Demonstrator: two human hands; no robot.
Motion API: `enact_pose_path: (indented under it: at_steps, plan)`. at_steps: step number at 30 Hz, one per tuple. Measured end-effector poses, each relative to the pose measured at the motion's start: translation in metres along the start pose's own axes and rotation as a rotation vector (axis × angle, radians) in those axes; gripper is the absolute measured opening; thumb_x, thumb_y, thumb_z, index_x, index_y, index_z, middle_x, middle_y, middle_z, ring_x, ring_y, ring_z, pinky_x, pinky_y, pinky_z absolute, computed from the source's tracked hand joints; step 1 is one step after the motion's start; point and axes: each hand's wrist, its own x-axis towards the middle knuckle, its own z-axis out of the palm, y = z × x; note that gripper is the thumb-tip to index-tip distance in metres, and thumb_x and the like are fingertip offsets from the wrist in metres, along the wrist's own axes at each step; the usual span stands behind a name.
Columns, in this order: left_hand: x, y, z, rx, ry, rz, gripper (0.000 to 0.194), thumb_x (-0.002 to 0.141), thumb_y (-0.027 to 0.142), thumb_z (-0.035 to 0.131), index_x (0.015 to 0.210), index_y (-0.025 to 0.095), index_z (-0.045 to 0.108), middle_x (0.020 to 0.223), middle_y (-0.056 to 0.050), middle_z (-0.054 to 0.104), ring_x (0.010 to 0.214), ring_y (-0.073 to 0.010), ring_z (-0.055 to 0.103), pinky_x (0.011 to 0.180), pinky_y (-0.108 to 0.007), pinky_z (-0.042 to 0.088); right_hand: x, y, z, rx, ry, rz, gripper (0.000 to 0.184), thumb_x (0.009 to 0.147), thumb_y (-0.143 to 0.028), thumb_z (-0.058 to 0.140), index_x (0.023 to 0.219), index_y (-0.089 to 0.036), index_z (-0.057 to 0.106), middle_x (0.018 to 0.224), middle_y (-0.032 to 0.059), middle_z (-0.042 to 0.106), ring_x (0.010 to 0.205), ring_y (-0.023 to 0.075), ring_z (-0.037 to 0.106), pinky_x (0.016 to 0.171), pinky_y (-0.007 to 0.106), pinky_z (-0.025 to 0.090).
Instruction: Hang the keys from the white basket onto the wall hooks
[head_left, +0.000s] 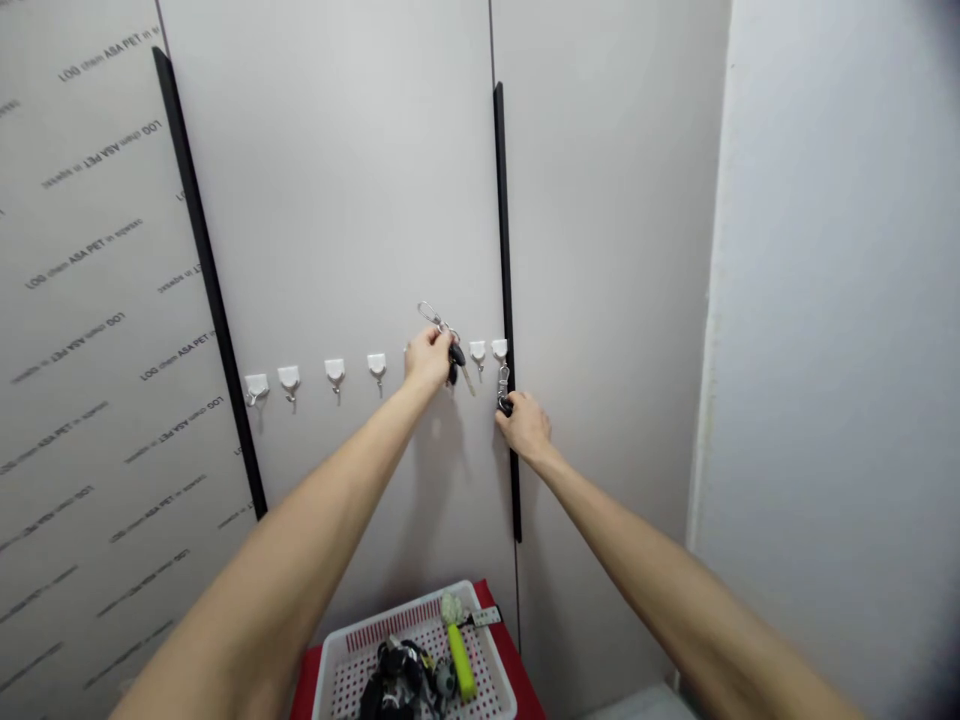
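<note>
My left hand (429,362) pinches a bunch of keys (459,358) in front of the cabinet door; a wire clip (429,313) sticks out above the fingers, and a key blade and black fobs hang below. Farther right, my right hand (525,425) is closed on a dark keychain (505,403) whose metal clip (503,380) reaches up to the rightmost white hook (499,350). Whether the clip sits fully on that hook is too small to tell. Another white hook (478,352) is between my hands.
More white hooks (334,372) run in a row to the left. Long black handles (504,220) edge the door panels. Below, a white perforated basket (349,640) with dark keychains and a yellow-green tag (461,662) stands on a red surface (531,690). A white wall (825,300) rises at right.
</note>
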Motion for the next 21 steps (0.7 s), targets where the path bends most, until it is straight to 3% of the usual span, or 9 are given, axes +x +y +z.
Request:
enact_pose_path:
  at_steps: [3, 5, 8, 10, 12, 15, 17, 19, 21]
  plan:
    - [0.000, 0.012, -0.017, -0.052, -0.047, 0.053, 0.013, 0.059, 0.023, 0.042, 0.058, 0.013, 0.050, 0.055, 0.001, 0.051, 0.053, -0.0075, 0.045, 0.055, -0.019, 0.034, -0.002, -0.004, 0.001, 0.078, -0.004, -0.008, 0.019, 0.063, -0.029, 0.038, 0.076, -0.021, 0.049, 0.077, 0.0028, 0.053, 0.065, 0.0144, 0.049, 0.052, 0.023, 0.032]
    - [-0.016, 0.009, -0.033, -0.059, -0.104, 0.002, 0.011, 0.057, 0.022, 0.044, 0.056, 0.012, 0.048, 0.054, 0.001, 0.050, 0.052, -0.0079, 0.046, 0.053, -0.020, 0.035, -0.001, -0.007, 0.001, 0.148, -0.003, 0.055, 0.019, 0.061, -0.030, 0.040, 0.074, -0.020, 0.049, 0.070, 0.0021, 0.055, 0.063, 0.0142, 0.048, 0.051, 0.023, 0.032]
    - [-0.056, -0.008, -0.061, -0.007, -0.214, -0.130, 0.013, 0.056, 0.025, 0.047, 0.052, 0.013, 0.045, 0.049, 0.002, 0.048, 0.048, -0.0073, 0.043, 0.048, -0.020, 0.033, 0.010, -0.009, -0.008, 0.252, 0.073, 0.145, 0.018, 0.059, -0.032, 0.040, 0.067, -0.018, 0.049, 0.064, 0.0024, 0.055, 0.059, 0.0133, 0.047, 0.049, 0.021, 0.032]
    - [-0.083, -0.027, -0.081, 0.061, -0.296, -0.224, 0.013, 0.055, 0.025, 0.047, 0.050, 0.013, 0.045, 0.046, 0.003, 0.047, 0.045, -0.0066, 0.041, 0.046, -0.019, 0.032, 0.024, -0.012, -0.020, 0.308, 0.167, 0.156, 0.018, 0.059, -0.032, 0.039, 0.063, -0.016, 0.048, 0.062, 0.0026, 0.054, 0.057, 0.0120, 0.046, 0.049, 0.021, 0.032]
    - [-0.105, -0.049, -0.099, 0.104, -0.341, -0.311, 0.009, 0.054, 0.022, 0.046, 0.053, 0.013, 0.046, 0.045, 0.004, 0.046, 0.044, -0.0062, 0.040, 0.045, -0.018, 0.031, 0.039, -0.018, -0.036, 0.376, 0.179, 0.129, 0.017, 0.059, -0.030, 0.040, 0.062, -0.015, 0.047, 0.059, 0.0020, 0.053, 0.052, 0.0101, 0.045, 0.047, 0.020, 0.033]
    - [-0.130, -0.082, -0.119, 0.113, -0.356, -0.426, 0.007, 0.053, 0.014, 0.042, 0.058, 0.013, 0.047, 0.044, 0.005, 0.045, 0.043, -0.0058, 0.040, 0.045, -0.018, 0.030, 0.045, -0.033, -0.056, 0.484, -0.061, 0.040, 0.013, 0.056, -0.025, 0.043, 0.060, -0.013, 0.046, 0.049, -0.0013, 0.048, 0.040, 0.0060, 0.041, 0.039, 0.018, 0.031]
    - [-0.144, -0.103, -0.127, 0.138, -0.358, -0.518, 0.013, 0.053, 0.010, 0.039, 0.062, 0.013, 0.047, 0.044, 0.005, 0.045, 0.042, -0.0055, 0.039, 0.043, -0.017, 0.029, 0.033, -0.042, -0.058, 0.526, -0.232, -0.029, 0.010, 0.055, -0.022, 0.046, 0.058, -0.013, 0.044, 0.044, -0.0038, 0.044, 0.034, 0.0041, 0.037, 0.035, 0.016, 0.029]
    - [-0.158, -0.119, -0.131, 0.191, -0.378, -0.616, 0.017, 0.052, 0.008, 0.036, 0.065, 0.013, 0.046, 0.043, 0.006, 0.044, 0.039, -0.0053, 0.037, 0.041, -0.017, 0.028, 0.011, -0.046, -0.049, 0.561, -0.300, -0.060, 0.010, 0.054, -0.021, 0.047, 0.058, -0.014, 0.042, 0.042, -0.0052, 0.042, 0.032, 0.0038, 0.037, 0.032, 0.015, 0.027]
    - [-0.171, -0.133, -0.132, 0.250, -0.404, -0.689, 0.019, 0.052, 0.006, 0.036, 0.067, 0.013, 0.046, 0.040, 0.007, 0.041, 0.036, -0.0047, 0.034, 0.038, -0.017, 0.026, -0.011, -0.044, -0.032, 0.633, -0.273, -0.018, 0.011, 0.054, -0.020, 0.048, 0.060, -0.015, 0.040, 0.041, -0.0063, 0.041, 0.032, 0.0045, 0.039, 0.031, 0.015, 0.027]
